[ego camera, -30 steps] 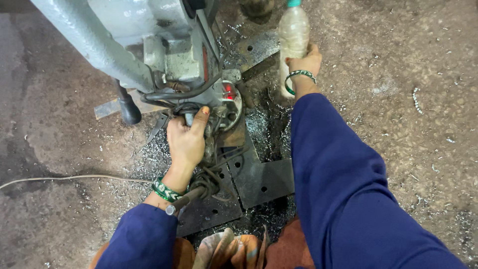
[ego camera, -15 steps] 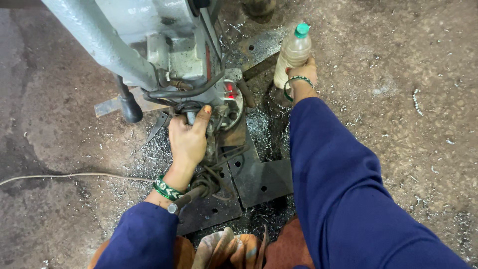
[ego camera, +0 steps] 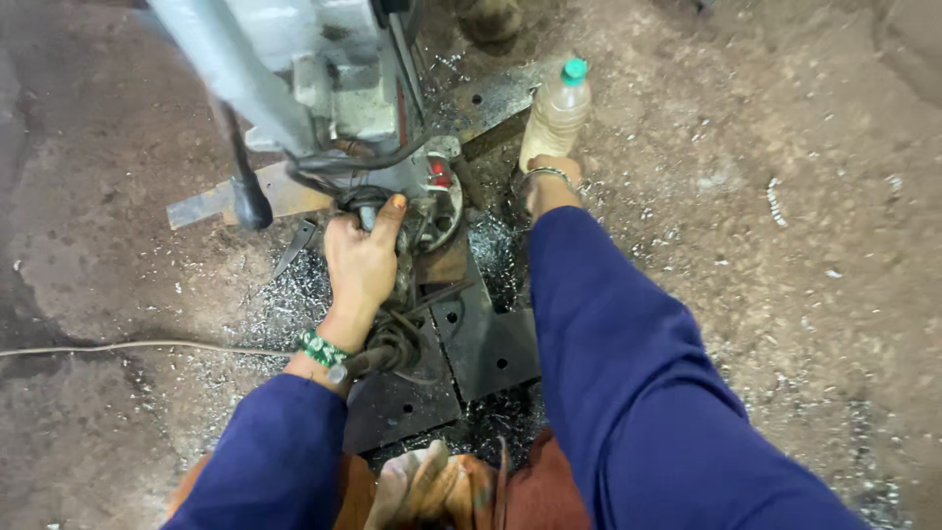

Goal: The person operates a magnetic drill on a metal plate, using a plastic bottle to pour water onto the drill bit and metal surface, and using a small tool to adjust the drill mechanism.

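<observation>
While beside the drill (ego camera: pixel 324 79) (cramped): left hand (ego camera: pixel 361 257), right hand (ego camera: pixel 549 182) on bottle (ego camera: pixel 555 113)

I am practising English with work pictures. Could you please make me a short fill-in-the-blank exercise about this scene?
1. The right hand holds a plastic bottle with a ____ cap.
2. The left hand grips a part at the base of the grey ____ machine.
3. Both arms wear dark ____ sleeves.
4. The dark steel plates on the ground have round ____ in them.

Missing words: green; drilling; blue; holes
</observation>
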